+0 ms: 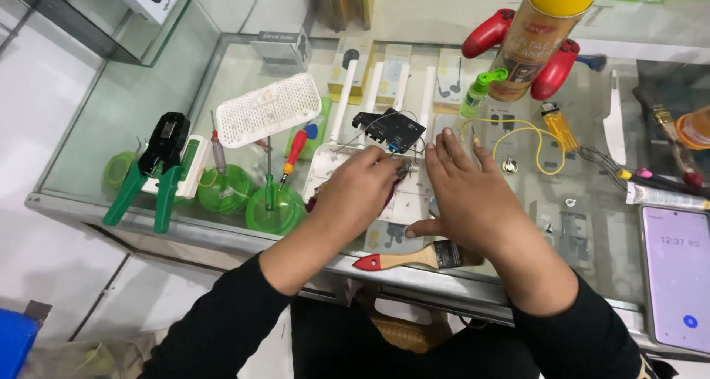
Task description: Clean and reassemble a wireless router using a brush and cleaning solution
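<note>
Glass counter [133, 120], screwdriver [269, 173] in green lid [275, 210]

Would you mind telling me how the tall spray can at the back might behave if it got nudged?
The spray can stands upright and tall on smooth glass, so it probably tips easily. Being round, it would likely roll once down, perhaps toward the red game controller beside it.

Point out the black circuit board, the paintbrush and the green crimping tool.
black circuit board [390, 128], head view, middle of the board.
paintbrush [403, 259], head view, wooden handle.
green crimping tool [164, 151], head view, black head above the green handles.
</note>
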